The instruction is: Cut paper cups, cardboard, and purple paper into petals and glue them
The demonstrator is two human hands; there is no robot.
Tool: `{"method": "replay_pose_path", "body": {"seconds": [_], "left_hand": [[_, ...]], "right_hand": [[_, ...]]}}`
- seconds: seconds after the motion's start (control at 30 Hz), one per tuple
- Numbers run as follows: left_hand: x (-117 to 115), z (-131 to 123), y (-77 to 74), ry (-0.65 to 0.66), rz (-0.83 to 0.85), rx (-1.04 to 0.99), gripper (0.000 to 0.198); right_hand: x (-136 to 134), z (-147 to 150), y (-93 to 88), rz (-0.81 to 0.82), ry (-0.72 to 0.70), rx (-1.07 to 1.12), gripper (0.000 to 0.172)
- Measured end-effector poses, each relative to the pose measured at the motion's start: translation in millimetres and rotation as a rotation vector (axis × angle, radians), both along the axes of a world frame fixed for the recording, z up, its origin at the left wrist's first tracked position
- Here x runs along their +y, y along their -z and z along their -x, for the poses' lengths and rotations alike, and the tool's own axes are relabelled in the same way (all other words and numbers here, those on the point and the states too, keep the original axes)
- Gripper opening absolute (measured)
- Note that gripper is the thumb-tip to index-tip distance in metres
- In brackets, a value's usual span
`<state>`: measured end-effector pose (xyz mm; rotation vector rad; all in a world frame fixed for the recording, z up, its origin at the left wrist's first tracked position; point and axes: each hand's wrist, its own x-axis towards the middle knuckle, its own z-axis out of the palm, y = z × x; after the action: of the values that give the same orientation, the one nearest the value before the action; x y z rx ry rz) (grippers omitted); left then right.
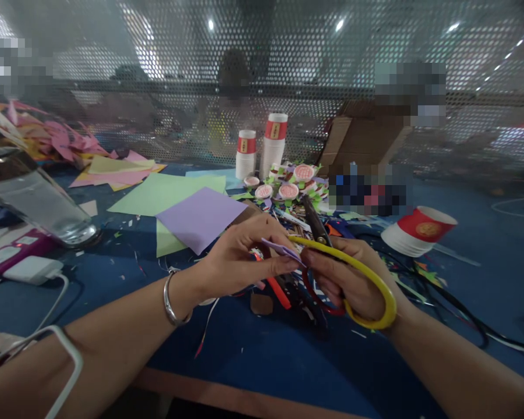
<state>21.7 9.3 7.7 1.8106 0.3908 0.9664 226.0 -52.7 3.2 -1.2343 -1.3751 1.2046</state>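
Observation:
My left hand [240, 256] pinches a small purple paper piece [283, 250] between thumb and fingers, above the blue table [253, 355]. My right hand [349, 279] grips yellow-handled scissors [358, 273], fingers through the loops, dark blades pointing away toward the cup decorations. The paper's tip touches the scissors near my right fingers. A silver bangle [172, 299] circles my left wrist.
Purple [201, 218] and green paper sheets [166, 195] lie at left, a glass jar [35, 201] and a charger [32, 269] further left. Stacked red-white paper cups [273, 142], cut cup flowers [292, 183], a tipped cup stack [419, 230], black cables [463, 314] and paper scraps surround my hands. A mesh screen stands behind.

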Motion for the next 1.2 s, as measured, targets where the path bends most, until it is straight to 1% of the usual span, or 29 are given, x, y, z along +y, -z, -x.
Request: {"method": "replay_pose_path", "body": {"seconds": [0.07,0.17,0.3,0.4,0.5,0.57,0.67,0.73,0.93,1.1,1.2], "left_hand": [[-2.4,-1.8,1.3,-0.037,0.065,-0.016,0.008],[-3.3,-6.5,4.6,-0.066,0.312,-0.084,0.013],[1.8,-11.6,9.4,-0.075,0.583,-0.262,0.012],[3.8,-12.3,11.4,-0.101,0.758,-0.295,0.012],[0.7,-12.6,10.1,-0.145,0.874,-0.303,0.015],[-2.5,-13.8,7.6,-0.161,0.937,-0.335,0.014],[-5.7,-15.9,4.8,-0.175,0.984,-0.425,0.012],[-5.8,-15.9,5.2,-0.187,0.980,-0.465,0.012],[-3.7,-13.4,10.0,-0.216,0.951,-0.466,0.018],[-6.5,-17.9,5.8,-0.249,0.945,-0.517,0.014],[-7.1,-17.9,5.7,-0.246,0.937,-0.511,0.013]], "right_hand": [[0.2,0.5,-0.3,-0.013,0.012,-0.017,0.042],[0.8,0.7,1.2,-0.060,0.067,-0.048,0.040],[0.2,1.2,4.6,-0.104,0.142,-0.122,0.045],[-1.0,2.9,6.0,-0.102,0.145,-0.146,0.045],[-1.6,4.6,6.4,-0.142,0.126,-0.126,0.039],[-1.4,4.6,6.1,-0.175,0.084,-0.130,0.038],[-1.0,3.0,5.3,-0.237,0.027,-0.197,0.040],[-1.0,1.9,5.1,-0.271,0.033,-0.242,0.041],[-2.3,2.4,7.9,-0.272,0.021,-0.263,0.047],[-4.7,4.1,6.5,-0.265,0.053,-0.286,0.055],[-5.0,2.2,4.4,-0.336,0.009,-0.341,0.057]]}}
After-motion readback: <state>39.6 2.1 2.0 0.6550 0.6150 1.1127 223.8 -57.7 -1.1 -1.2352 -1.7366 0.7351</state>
